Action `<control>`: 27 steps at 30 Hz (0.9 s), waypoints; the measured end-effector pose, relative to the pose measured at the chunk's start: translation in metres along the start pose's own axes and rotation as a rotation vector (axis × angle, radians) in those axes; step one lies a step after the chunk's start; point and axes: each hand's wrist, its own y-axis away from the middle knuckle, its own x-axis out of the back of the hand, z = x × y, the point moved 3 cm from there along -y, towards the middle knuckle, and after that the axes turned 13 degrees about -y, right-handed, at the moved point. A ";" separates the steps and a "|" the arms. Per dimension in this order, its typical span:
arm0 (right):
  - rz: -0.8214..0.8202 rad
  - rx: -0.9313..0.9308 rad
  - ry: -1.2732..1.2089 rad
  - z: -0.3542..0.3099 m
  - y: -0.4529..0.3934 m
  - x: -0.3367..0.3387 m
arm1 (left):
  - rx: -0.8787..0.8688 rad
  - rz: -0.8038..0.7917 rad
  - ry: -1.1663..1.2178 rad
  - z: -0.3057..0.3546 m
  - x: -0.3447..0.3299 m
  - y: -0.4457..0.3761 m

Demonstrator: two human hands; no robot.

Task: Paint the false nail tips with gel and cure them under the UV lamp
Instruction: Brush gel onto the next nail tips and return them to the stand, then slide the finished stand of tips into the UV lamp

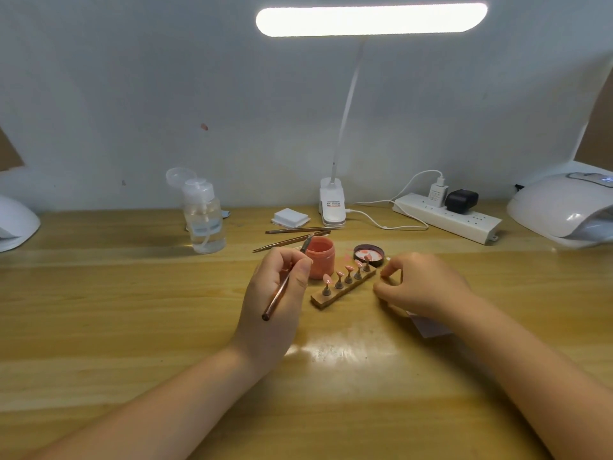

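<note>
**Q:** Where are your hands and what do they hold?

**A:** My left hand (277, 287) pinches a thin brush (288, 277) between thumb and curled fingers, its tip over the open pot of coral gel (320, 262). My right hand (419, 287) rests on the wooden surface (132, 310), fingers curled beside the end of the holder strip (343, 288); whether they pinch anything, I cannot tell.

**Q:** And the nail tips?

**A:** Five pink nail tips (348, 268) stand on small pegs along the strip, between my hands. The pot's lid (369, 253) lies just behind them. A white UV lamp (564, 207) sits far right, well apart. A clip-on desk lamp (332, 207) glows above, near a pump bottle (204, 220) and a power strip (447, 217)
</note>
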 end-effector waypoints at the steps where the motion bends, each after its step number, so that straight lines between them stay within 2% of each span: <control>1: 0.008 -0.005 -0.027 0.002 -0.002 -0.003 | -0.014 0.002 -0.017 0.000 0.000 0.000; 4: 0.045 0.018 -0.055 0.006 -0.006 -0.007 | -0.030 0.016 -0.028 0.001 0.001 0.000; 9: -0.067 0.064 -0.051 0.006 -0.011 -0.008 | -0.014 0.024 -0.001 0.000 0.001 -0.001; 14: -0.063 0.105 -0.362 0.014 -0.011 -0.004 | -0.002 0.056 0.036 0.000 0.003 -0.001; 21: -0.180 0.122 -0.232 0.006 -0.011 -0.003 | 0.038 0.100 0.036 -0.004 0.006 -0.002; 27: -0.241 0.175 -0.572 -0.001 0.005 0.021 | -0.008 0.171 0.062 0.003 0.011 -0.007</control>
